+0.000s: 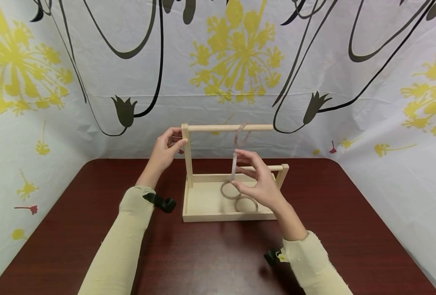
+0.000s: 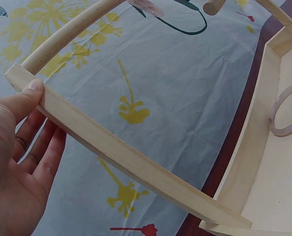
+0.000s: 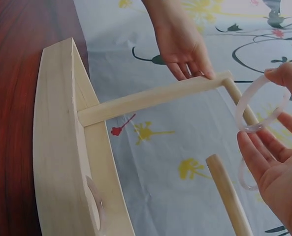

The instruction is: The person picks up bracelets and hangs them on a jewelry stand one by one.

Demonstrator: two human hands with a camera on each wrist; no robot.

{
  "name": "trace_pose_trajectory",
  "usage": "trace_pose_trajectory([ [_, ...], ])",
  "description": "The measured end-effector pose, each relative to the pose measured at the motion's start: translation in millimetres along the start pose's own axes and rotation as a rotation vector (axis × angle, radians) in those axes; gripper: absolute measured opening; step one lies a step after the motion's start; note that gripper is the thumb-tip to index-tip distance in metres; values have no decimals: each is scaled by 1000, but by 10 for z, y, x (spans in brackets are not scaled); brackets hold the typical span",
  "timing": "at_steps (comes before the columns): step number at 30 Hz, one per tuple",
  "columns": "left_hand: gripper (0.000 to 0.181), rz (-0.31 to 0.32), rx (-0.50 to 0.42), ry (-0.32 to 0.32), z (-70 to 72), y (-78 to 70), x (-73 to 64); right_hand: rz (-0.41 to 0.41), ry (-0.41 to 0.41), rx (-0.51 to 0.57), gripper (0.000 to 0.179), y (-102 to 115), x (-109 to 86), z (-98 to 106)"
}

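My left hand [image 1: 164,149] pinches the top of the upright post [image 1: 188,164] of a light wooden bangle stand, thumb on the near side and fingers behind. In the right wrist view, my right hand [image 3: 278,167] holds a pale translucent bangle [image 3: 243,105] between thumb and fingertips. Seen from the head, this bangle [image 1: 234,166] is nearly edge-on, below the upper bar [image 1: 218,128]. A pinkish bangle [image 1: 237,137] hangs on that bar, right of its middle. Two brownish bangles lie on the stand's tray [image 1: 203,200], one [image 1: 222,191] behind the other [image 1: 256,205].
A lower bar [image 1: 277,168] on a short post [image 1: 283,176] stands at the tray's right, partly behind my right hand. The stand is on a dark red-brown table [image 1: 210,254]. A patterned cloth [image 1: 188,82] hangs behind the table and at its sides.
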State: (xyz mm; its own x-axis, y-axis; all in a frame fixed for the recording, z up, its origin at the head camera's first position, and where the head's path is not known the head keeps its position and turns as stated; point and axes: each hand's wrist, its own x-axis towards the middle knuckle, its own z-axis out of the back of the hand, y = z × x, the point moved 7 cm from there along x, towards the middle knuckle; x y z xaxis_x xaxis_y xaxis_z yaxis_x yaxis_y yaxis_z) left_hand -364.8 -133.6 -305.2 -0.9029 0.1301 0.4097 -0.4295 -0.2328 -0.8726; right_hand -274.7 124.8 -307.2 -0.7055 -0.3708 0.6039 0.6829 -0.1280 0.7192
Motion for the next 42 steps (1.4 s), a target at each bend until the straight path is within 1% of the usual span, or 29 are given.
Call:
trace_pose_trajectory([
  [8, 34, -1, -4, 7, -9, -22, -8, -38, -54, 9, 75, 6, 14, 99],
  [16, 36, -7, 11, 7, -9, -14, -7, -17, -89, -7, 76, 24, 38, 181],
  [23, 35, -3, 2, 3, -5, -15, -13, -35, -138, -9, 76, 22, 63, 295],
  [34, 35, 8, 0, 1, -6, -4, -11, -38, -278, -77, 73, 30, 149, 551],
  [42, 36, 7, -4, 7, -9, -3, -8, -51, -364, -164, 71, 49, 181, 681],
])
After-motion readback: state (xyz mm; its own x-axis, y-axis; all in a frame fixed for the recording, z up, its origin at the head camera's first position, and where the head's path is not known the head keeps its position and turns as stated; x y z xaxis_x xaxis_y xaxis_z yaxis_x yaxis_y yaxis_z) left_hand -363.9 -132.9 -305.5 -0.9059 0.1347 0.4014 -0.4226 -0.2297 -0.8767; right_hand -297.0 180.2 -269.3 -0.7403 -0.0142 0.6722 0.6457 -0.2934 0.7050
